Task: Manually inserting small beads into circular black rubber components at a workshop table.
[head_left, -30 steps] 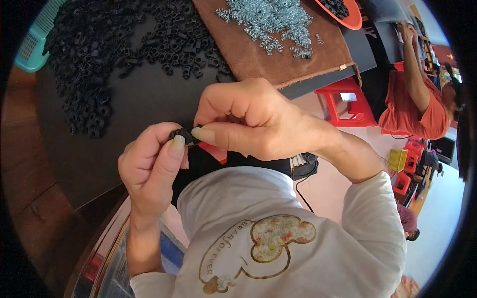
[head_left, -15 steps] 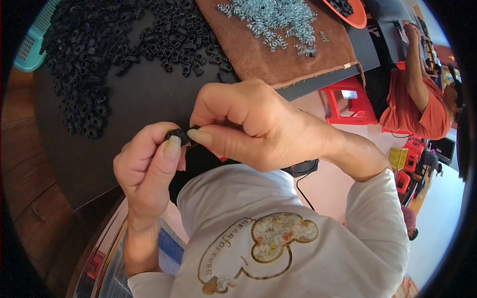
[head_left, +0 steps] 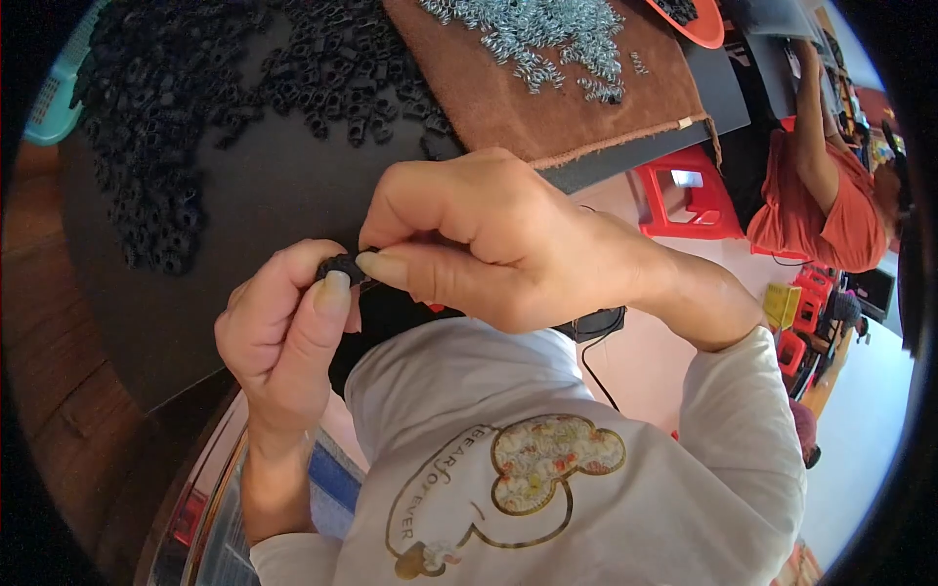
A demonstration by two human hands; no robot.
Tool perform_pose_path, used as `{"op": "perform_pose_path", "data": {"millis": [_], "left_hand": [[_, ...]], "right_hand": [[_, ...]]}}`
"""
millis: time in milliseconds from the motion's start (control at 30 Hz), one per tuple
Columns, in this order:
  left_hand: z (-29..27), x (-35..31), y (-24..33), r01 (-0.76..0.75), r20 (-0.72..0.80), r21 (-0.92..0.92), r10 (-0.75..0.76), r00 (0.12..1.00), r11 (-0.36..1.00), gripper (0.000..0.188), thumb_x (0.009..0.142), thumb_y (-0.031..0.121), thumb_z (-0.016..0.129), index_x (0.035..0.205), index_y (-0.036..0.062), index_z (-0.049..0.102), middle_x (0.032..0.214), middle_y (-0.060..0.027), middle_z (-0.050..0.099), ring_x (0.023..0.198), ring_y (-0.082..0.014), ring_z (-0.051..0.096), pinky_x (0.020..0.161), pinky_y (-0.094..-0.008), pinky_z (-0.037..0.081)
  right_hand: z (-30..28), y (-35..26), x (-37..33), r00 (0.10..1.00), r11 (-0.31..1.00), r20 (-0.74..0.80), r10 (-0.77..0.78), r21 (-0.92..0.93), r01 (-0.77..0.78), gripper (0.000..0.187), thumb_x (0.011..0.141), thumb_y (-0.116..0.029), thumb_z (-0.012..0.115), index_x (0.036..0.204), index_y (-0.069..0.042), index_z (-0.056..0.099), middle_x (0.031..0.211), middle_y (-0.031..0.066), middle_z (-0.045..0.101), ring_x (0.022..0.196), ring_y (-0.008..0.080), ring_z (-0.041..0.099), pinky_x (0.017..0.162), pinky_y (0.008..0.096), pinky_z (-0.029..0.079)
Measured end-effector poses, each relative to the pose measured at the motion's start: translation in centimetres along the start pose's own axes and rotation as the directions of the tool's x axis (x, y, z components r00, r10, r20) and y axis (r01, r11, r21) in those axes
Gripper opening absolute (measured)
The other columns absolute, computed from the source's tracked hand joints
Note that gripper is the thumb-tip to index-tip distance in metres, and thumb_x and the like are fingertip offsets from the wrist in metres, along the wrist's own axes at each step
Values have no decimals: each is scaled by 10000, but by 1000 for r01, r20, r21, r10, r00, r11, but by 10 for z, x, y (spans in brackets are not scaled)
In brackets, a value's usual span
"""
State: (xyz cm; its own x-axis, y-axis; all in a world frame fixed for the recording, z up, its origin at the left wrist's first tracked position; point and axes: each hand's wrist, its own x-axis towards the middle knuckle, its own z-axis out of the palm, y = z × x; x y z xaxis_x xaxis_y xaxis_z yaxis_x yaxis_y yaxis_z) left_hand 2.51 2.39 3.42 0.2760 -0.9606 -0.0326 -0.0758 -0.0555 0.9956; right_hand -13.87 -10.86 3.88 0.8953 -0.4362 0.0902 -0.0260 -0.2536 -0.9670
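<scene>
My left hand (head_left: 288, 327) pinches a small black plastic part (head_left: 339, 265) between thumb and forefinger, close to the table's near edge. Touching that part from the right is my right hand (head_left: 479, 239), its thumb and forefinger closed on a small dark piece that the fingertips mostly cover; its kind cannot be made out. Beyond my hands, a big heap of loose black plastic parts (head_left: 156, 127) spreads over the dark table (head_left: 283, 186). Many small metal springs (head_left: 547, 39) lie on a brown cloth (head_left: 508, 117) at the far right of the table.
An orange bowl (head_left: 711, 29) of black parts stands at the far right, and a teal plastic basket (head_left: 57, 107) at the far left. Red stools (head_left: 689, 200) stand on the floor to the right. Another person in an orange-red shirt (head_left: 816, 205) is beside the table there.
My right hand has shifted slightly left, so its fingertips now meet the black part in my left hand. The small gap between the two hands has narrowed.
</scene>
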Motion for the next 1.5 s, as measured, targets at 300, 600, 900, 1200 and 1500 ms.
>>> {"op": "perform_pose_path", "data": {"millis": [300, 600, 900, 1200, 1500], "left_hand": [[-2, 0, -9, -39, 43, -62, 42, 998, 997, 172, 946, 103, 586, 951, -59, 643, 682, -20, 589, 579, -61, 513, 539, -203, 392], [-5, -1, -10, -43, -13, -105, 42, 999, 994, 193, 953, 122, 596, 982, -58, 660, 681, -14, 596, 559, -46, 491, 509, -197, 360], [-1, -3, -13, -81, -54, -158, 74, 996, 984, 188, 967, 131, 592, 985, -43, 661, 684, -5, 603, 564, -29, 485, 502, -181, 363], [-4, 1, -13, -47, 49, -176, 56, 997, 983, 170, 966, 129, 591, 967, -21, 673, 680, -13, 625, 554, -30, 485, 500, -186, 374], [-10, 5, -10, 47, 69, -326, -25, 997, 944, 204, 966, 128, 574, 969, -44, 684, 683, -49, 649, 548, -55, 506, 510, -193, 384]], "right_hand": [[-11, -8, 9, 991, 987, 93, -99, -119, 110, 143, 871, -101, 627, 859, 35, 584, 735, 239, 623, 720, 433, 620, 604, 467, 477], [-11, -16, 20, 989, 978, 136, -59, -191, 84, 180, 909, -128, 567, 847, 40, 580, 588, 193, 593, 621, 384, 640, 598, 453, 492], [-7, -20, 25, 983, 977, 175, -59, -192, 93, 165, 920, -122, 548, 850, 24, 577, 608, 191, 598, 637, 367, 647, 594, 443, 493], [9, -3, 21, 932, 904, -58, -359, -269, 331, 85, 925, -50, 602, 935, 34, 608, 732, 132, 611, 623, 264, 627, 558, 350, 486], [3, -16, 21, 900, 739, 88, -426, -540, 403, 347, 756, -269, 769, 855, -17, 552, 768, 95, 522, 667, 280, 623, 529, 380, 510]]}}
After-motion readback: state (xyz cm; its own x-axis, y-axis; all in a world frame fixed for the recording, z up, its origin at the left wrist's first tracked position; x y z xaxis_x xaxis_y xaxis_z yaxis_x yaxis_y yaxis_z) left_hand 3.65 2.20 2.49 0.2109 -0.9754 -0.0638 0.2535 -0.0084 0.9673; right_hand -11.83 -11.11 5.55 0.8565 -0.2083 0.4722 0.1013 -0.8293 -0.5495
